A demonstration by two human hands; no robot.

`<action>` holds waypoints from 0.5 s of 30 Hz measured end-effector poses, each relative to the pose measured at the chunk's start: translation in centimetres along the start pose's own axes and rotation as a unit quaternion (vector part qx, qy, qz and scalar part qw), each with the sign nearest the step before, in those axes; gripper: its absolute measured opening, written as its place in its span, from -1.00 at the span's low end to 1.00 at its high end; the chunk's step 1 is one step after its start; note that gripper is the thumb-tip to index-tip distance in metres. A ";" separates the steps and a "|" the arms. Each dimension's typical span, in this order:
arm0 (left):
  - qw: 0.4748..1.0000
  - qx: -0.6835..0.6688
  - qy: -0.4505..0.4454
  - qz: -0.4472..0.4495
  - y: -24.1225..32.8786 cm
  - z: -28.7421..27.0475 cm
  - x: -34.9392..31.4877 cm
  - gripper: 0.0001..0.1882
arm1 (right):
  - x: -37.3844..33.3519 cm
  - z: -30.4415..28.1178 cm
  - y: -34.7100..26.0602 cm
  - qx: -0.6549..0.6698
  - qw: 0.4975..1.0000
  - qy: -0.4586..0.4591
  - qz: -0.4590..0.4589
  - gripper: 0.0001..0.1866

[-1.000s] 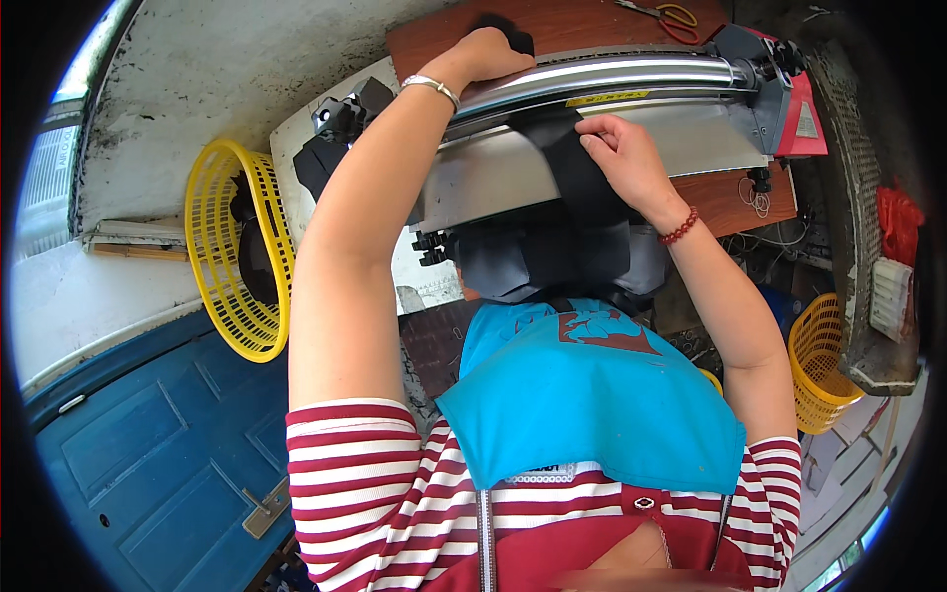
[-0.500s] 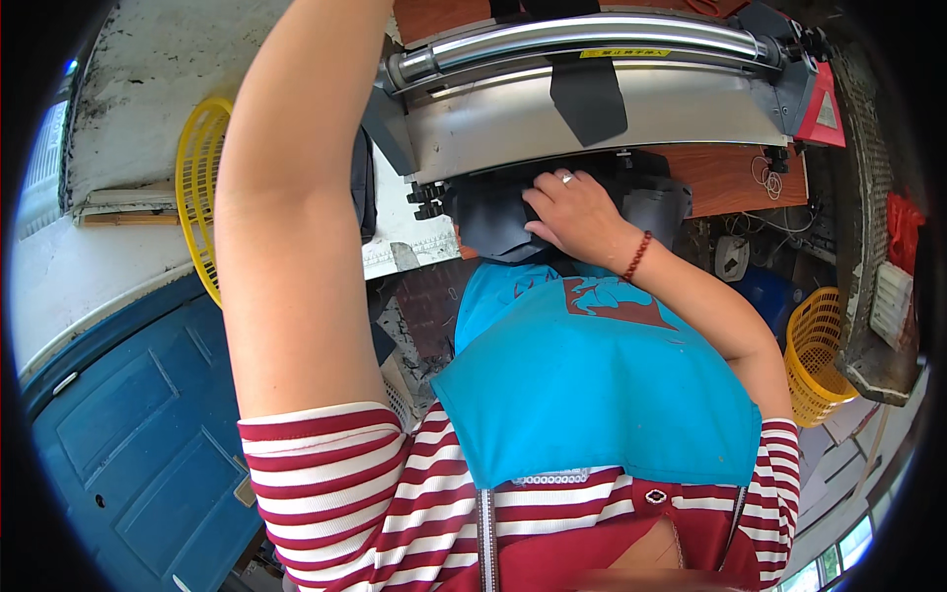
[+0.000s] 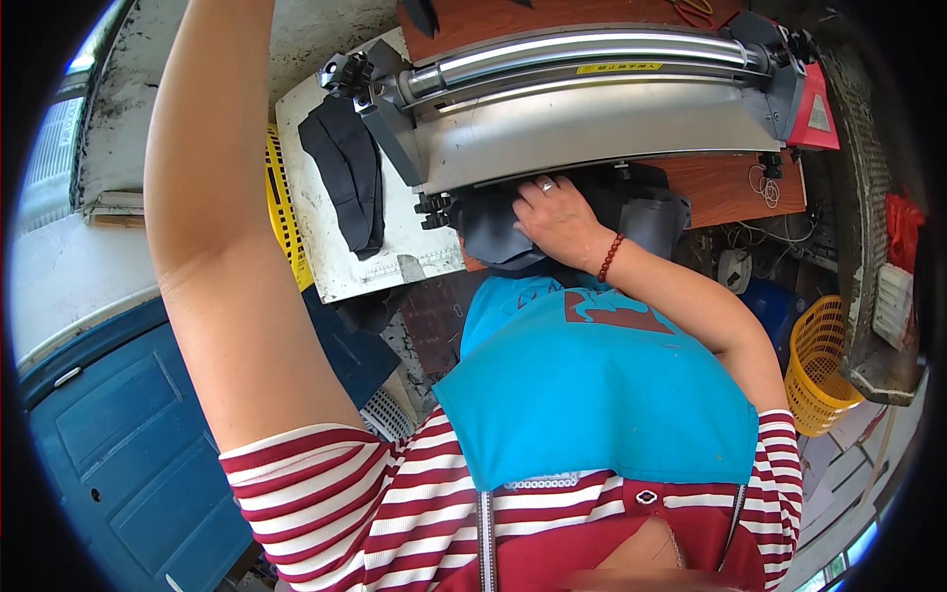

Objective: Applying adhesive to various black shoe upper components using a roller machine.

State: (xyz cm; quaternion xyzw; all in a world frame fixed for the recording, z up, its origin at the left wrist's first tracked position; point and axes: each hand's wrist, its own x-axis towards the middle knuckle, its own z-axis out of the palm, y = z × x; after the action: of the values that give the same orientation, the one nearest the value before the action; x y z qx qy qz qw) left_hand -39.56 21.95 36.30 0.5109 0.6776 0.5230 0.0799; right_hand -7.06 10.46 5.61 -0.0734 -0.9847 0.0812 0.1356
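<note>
My right hand (image 3: 560, 219), with a ring and a beaded bracelet, rests on a pile of dark grey, thin sheet pieces (image 3: 493, 237) below the machine's front edge. Its fingers are loosely bent and somewhat apart, and I see no piece pinched between them. My left arm stretches up past the top edge, so that hand is out of sight. Ahead of me stands a roller machine with a shiny metal roller (image 3: 602, 57) and a sloping metal plate (image 3: 602, 126). More dark pieces (image 3: 345, 178) lie stacked on the white board (image 3: 326, 261) at its left.
A yellow basket (image 3: 281, 212) is partly hidden by my left arm; another yellow basket (image 3: 819, 370) stands low at the right. Blue cabinet doors (image 3: 128, 434) are at the left. Scissors (image 3: 693, 12) lie behind the machine on the reddish-brown tabletop (image 3: 755, 183).
My left arm has swung left, uncovering the dark stack on the white board. The dark piece on the metal plate is gone from there. My right hand has shifted slightly left.
</note>
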 end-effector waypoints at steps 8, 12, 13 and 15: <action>0.965 0.228 -0.096 0.091 -9.5 10.0 -4.5 -0.68 | 1.2 -1.7 -0.7 -0.033 0.999 -0.015 -0.021 -0.84; 0.933 0.234 -0.269 0.043 -13.9 13.7 -9.8 -0.77 | -0.4 -6.1 0.7 0.210 0.970 0.008 0.125 -0.83; 0.922 0.230 -0.310 0.038 -14.3 14.4 -10.8 -0.72 | -0.9 -7.2 1.5 0.312 0.926 0.064 0.201 -0.86; 0.923 0.154 -0.348 -0.053 -14.4 14.8 -11.2 -0.73 | -1.6 -9.0 4.5 0.420 0.849 0.015 0.320 -0.85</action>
State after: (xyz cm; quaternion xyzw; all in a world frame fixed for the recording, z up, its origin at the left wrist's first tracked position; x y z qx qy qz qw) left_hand -33.60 23.58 13.61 0.6298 0.7055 0.1970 0.2586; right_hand -2.51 15.81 12.94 -0.3217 -0.7768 0.5244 0.1349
